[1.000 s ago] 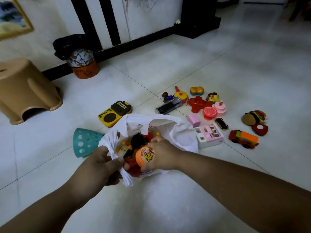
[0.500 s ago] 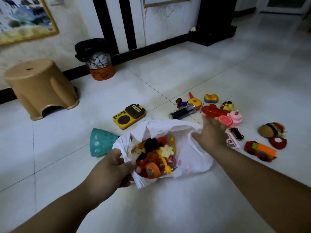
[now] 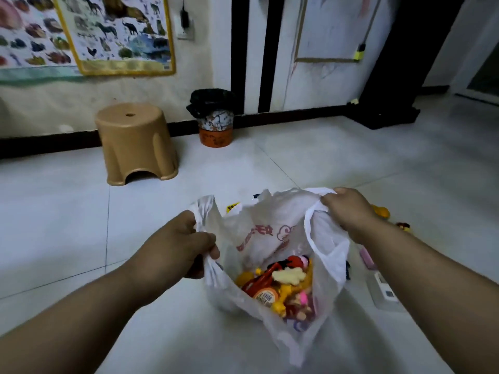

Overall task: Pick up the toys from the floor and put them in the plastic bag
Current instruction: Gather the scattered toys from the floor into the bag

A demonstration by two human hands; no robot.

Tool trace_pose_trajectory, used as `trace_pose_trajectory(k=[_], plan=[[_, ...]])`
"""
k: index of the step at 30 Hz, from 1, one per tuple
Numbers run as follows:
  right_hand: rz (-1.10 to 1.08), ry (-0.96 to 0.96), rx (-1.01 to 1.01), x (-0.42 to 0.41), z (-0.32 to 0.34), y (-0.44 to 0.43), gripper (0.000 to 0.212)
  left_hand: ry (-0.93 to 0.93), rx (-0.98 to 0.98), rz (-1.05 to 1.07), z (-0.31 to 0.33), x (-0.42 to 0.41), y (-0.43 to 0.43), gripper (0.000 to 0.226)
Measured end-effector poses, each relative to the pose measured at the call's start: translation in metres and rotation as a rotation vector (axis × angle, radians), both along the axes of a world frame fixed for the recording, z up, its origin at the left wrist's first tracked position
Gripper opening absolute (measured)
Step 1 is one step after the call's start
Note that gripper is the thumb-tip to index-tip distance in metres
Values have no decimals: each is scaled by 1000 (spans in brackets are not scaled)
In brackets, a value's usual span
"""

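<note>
A white plastic bag with red print hangs open between my hands, its bottom on the floor. My left hand grips the bag's left handle. My right hand grips the right handle, higher and farther out. Inside lie several toys: red, yellow and pink pieces and an orange round one. Most toys on the floor are hidden behind the bag and my right arm. A yellow toy, a pink block and a white and pink toy box show beside that arm.
A tan plastic stool stands at the back left by the wall. A bin with a black liner sits to its right. Posters hang on the wall. White tiled floor spreads to the left and front.
My right hand moved from the floor toys to the bag's right handle and grips it. Both hands lifted the bag's mouth upward. The view tilted up toward the wall.
</note>
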State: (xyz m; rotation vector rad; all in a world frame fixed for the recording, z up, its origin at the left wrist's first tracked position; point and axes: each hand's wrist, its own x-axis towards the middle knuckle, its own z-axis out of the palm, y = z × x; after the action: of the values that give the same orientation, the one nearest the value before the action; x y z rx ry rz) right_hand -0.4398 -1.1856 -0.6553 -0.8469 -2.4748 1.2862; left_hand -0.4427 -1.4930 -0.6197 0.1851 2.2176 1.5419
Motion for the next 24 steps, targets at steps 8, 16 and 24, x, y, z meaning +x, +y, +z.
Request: trace_pose_trajectory(k=[8,16,24], plan=[[38,-55,-31,-54,78,-92,9,24,86,-153,73,-44,-91,12],[93,-79,-69,-130,122,-157,9,116,19,-183,131,-91,-163,10],[176,44,-199,-253,86,-150,17,264,-240,70,127,-180,-148,10]])
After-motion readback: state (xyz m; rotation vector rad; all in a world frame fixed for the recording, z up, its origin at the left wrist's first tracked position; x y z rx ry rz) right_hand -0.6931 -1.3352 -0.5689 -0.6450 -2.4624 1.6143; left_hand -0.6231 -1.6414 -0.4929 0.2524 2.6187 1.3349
